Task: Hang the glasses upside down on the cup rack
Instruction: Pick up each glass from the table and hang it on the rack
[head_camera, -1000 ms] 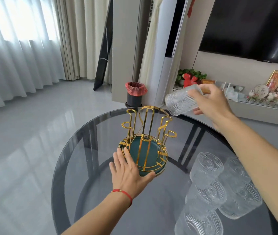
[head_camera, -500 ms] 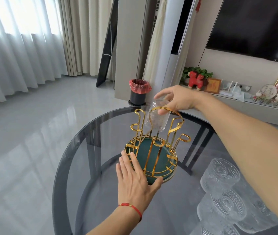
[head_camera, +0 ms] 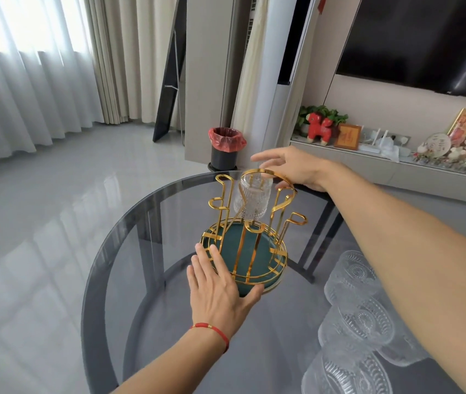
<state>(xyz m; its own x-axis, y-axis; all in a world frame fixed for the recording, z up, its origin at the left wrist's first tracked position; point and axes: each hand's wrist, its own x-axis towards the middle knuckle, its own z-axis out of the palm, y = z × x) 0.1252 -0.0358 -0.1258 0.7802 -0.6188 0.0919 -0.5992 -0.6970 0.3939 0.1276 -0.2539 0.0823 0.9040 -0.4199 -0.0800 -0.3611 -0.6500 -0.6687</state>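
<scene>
A gold wire cup rack [head_camera: 250, 231] on a round dark green base was seen standing on a round smoked-glass counter [head_camera: 129, 251]. One clear ribbed glass [head_camera: 252, 196] was hung upside down on a prong at the far side of the rack, its mouth turned downward above the green base and its bottom just under the arched gold handle at the top.

The right hand [head_camera: 291, 169] was held just beyond the rack's top arch, its fingers spread and loosely curved. Its grip was wide and nothing was held in it; the fingertips were near the hung glass, but whether one of them touched the arch could not be told. The forearm was stretched across the right part of the view.

The left hand [head_camera: 217, 291] was laid flat, palm down, against the near edge of the rack's base, with the fingers [head_camera: 207, 261] extended over the gold rim and the thumb along the green edge. Its grip was open and flat, pressed on the base rather than closed around anything. A red cord bracelet [head_camera: 212, 331] was worn on that wrist.

Several more patterned glasses [head_camera: 360, 317] were grouped on the counter at the lower right, well apart from the rack and partly covered by the right forearm. A small bin [head_camera: 224, 149] lined with a red bag was seen on the floor beyond the counter.
</scene>
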